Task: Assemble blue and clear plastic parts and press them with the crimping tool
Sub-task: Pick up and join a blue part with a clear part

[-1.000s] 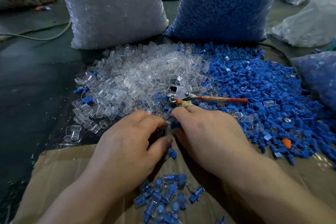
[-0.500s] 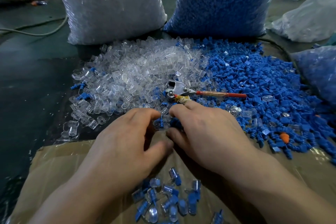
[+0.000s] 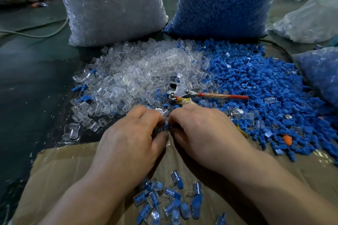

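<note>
My left hand [image 3: 131,144] and right hand [image 3: 206,133] meet, both curled, seemingly pinching a blue part [image 3: 166,125]. It should feel light, stiff and slippery, best held by its sides.

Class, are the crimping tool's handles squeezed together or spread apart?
Spread apart: the red handle lies out to the right, while the cloth-wrapped handle angles down under the right hand.
</note>
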Action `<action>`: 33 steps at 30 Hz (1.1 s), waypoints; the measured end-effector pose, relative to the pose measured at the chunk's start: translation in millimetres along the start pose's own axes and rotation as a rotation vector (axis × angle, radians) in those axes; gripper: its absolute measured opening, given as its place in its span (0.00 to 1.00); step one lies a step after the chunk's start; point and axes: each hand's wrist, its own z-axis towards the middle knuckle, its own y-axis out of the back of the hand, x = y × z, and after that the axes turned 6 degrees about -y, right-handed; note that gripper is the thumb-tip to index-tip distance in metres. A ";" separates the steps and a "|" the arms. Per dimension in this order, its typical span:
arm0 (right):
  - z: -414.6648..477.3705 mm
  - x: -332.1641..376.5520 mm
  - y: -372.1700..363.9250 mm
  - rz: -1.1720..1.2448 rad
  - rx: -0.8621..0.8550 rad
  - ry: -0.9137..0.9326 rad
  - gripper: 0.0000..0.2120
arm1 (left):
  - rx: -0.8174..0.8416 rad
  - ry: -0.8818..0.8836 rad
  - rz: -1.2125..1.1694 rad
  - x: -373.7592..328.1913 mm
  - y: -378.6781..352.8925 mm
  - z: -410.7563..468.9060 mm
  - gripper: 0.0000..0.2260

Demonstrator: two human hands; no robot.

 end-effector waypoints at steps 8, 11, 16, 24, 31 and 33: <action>0.8 6.6 -5.8 -0.105 -0.043 -0.029 0.08 | -0.036 -0.035 0.000 7.7 1.7 -1.0 0.13; 3.2 4.4 -5.7 -0.120 -0.033 -0.017 0.04 | -0.066 -0.041 -0.023 10.1 0.4 0.0 0.11; 1.8 4.2 -0.5 -0.112 0.005 0.002 0.04 | -0.107 -0.079 -0.051 11.6 -1.4 -1.0 0.06; -4.9 7.1 7.3 -0.051 0.048 -0.043 0.05 | -0.018 -0.166 -0.038 11.6 2.8 -3.3 0.11; -3.7 12.1 5.3 -0.149 0.059 -0.041 0.06 | -0.032 -0.068 -0.072 10.1 -1.0 -1.9 0.06; -3.9 10.8 4.5 -0.173 0.060 -0.049 0.04 | -0.083 0.004 -0.116 12.5 -2.7 -2.8 0.08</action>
